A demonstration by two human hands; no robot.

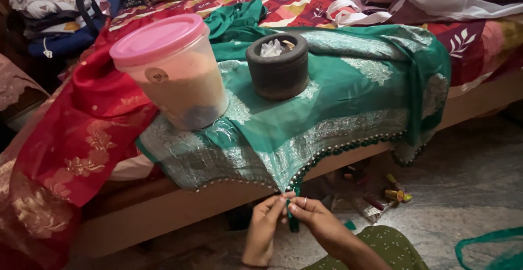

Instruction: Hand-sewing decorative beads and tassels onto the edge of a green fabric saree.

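A green fabric (pixel 338 101) with silver embroidery and a beaded hem lies over the bed's edge and hangs down at a corner. My left hand (pixel 264 226) and my right hand (pixel 318 221) meet just below that hanging corner, fingertips pinched together on the green tassel thread (pixel 292 215) at the hem. A ring shows on my right hand. A clear plastic jar (pixel 174 71) with a pink lid and a dark round holder (pixel 278 65) stand on the fabric and weigh it down.
A red embroidered fabric (pixel 81 139) drapes off the bed to the left. Small thread spools (pixel 395 191) lie on the grey floor under the wooden bed rail (pixel 174 207). A green strip (pixel 490 245) lies at the lower right. Bags and clothes pile up at the back left.
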